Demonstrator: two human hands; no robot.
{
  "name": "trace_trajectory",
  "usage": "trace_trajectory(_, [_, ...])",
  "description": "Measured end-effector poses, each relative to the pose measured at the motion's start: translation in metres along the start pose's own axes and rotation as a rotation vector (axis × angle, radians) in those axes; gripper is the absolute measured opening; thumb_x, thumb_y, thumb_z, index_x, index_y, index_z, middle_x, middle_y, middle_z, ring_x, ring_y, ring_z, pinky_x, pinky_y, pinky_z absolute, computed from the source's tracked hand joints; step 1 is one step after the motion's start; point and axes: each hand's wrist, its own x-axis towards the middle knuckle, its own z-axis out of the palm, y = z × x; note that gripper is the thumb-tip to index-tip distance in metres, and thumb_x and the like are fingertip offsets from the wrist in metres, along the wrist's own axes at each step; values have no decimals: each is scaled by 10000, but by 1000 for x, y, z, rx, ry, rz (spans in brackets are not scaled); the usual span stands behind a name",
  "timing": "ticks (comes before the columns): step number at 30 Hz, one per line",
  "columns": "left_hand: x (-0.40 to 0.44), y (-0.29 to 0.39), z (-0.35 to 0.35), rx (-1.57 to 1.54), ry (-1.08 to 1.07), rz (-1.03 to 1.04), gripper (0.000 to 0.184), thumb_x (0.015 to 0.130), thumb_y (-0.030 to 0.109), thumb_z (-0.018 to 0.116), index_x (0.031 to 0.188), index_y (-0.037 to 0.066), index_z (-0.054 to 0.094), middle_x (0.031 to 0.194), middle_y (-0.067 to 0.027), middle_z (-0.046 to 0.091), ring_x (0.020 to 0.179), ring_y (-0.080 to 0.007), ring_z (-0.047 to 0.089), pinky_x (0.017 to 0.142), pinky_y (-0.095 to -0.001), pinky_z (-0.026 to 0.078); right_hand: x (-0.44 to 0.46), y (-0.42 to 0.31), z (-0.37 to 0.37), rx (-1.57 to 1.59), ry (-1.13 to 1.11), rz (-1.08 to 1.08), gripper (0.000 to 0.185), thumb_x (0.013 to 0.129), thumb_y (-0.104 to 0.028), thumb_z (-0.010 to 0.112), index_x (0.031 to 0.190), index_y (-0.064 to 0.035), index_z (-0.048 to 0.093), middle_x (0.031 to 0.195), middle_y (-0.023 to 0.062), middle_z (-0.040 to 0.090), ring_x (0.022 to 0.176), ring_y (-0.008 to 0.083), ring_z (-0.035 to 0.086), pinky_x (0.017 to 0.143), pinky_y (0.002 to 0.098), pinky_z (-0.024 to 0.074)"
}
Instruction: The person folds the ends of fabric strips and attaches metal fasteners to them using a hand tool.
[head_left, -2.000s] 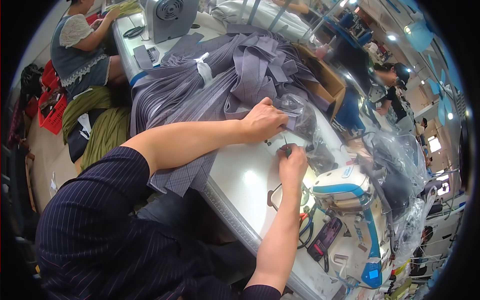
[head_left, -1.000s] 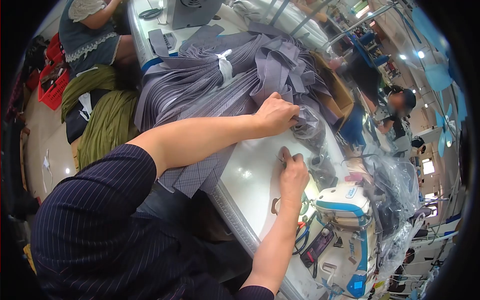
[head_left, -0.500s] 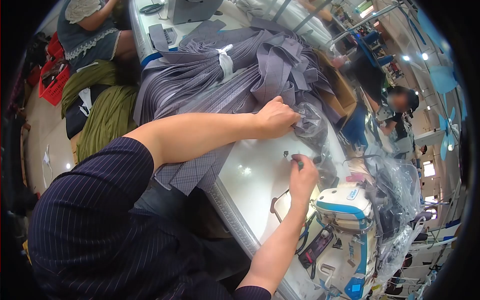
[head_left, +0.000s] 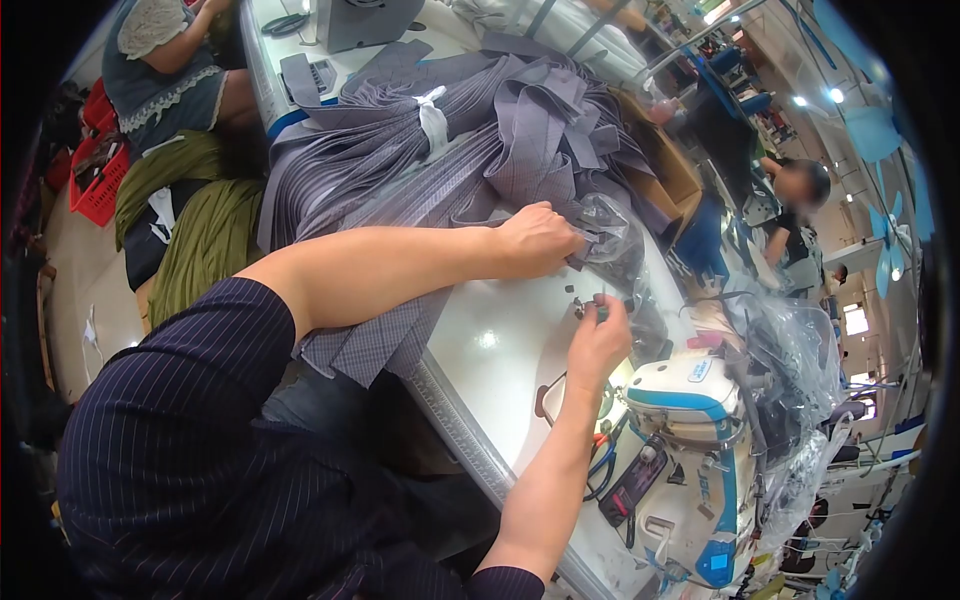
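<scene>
Clear bag [head_left: 612, 238] by left hand [head_left: 538, 241], grip closed; right hand [head_left: 600, 343] pinches small item [head_left: 601, 312], probably tool.

Red basket [head_left: 95, 205] on the floor, olive cloth [head_left: 205, 245], person [head_left: 160, 80] in lace trim, blue fan [head_left: 884, 250]

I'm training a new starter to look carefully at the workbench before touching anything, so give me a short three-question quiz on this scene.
1. Multiple choice: what gathers the grey cloth bundle at its middle?
a) a red cord
b) a white strip
c) a metal clamp
2. True or false: the red basket stands on the worktable.
3. Short answer: which of the wearer's hands is nearer the white-and-blue sewing machine?

Key: 1 b; 2 false; 3 the right hand.
</scene>
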Motion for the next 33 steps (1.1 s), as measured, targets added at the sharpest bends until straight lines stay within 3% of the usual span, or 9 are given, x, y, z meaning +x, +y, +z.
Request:
trace_trajectory(9, [-24,4,-2,38,-60,192,184,729,194,707,761,59,585,803,-93,617,828,-308,628,785,-424,467,7,-6,-15,140,47,265,107,876,-103,658,927,-17,623,833,146,694,722,326,666,668,416,500])
trace_trajectory(14, [-33,9,-4,-35,-35,265,188,735,191,704,745,52,577,810,-100,597,808,-313,606,769,-428,468,9,-11,-23,117,-5,238,102,871,-105,663,930,-24,645,795,146,689,714,304,669,661,397,499])
trace_trajectory(21, [-37,12,-2,-240,-135,180,152,765,159,690,764,16,638,814,-128,597,827,-323,604,765,-425,476,6,-17,-20,377,-165,222,132,845,-58,665,967,-16,691,791,132,688,685,226,648,661,334,500])
trace_trajectory(25, [-38,11,0,-273,-164,163,161,757,129,695,867,17,660,899,-138,609,880,-335,601,803,-430,472,8,-33,-35,301,-80,277,101,823,-34,691,920,-12,675,751,89,679,654,177,622,627,318,492])
trace_trajectory(28, [-39,12,-2,-286,-164,128,194,740,116,705,906,23,665,972,-141,618,952,-333,601,853,-426,470,9,-46,-47,471,-215,325,108,805,-25,707,903,-2,667,710,67,654,598,141,561,595,296,471])
trace_trajectory(30, [-38,12,0,-299,-196,87,202,733,112,709,915,30,671,1013,-143,626,1000,-330,604,891,-418,470,5,-42,-34,468,-295,305,101,808,-40,705,896,-5,669,690,63,636,593,131,556,591,296,466])
trace_trajectory(33, [-36,10,2,-339,-202,68,212,722,109,718,916,35,677,996,-144,630,987,-329,611,886,-416,478,0,-28,-13,308,-353,288,101,825,-91,687,907,-32,690,712,113,657,625,196,600,642,329,483])
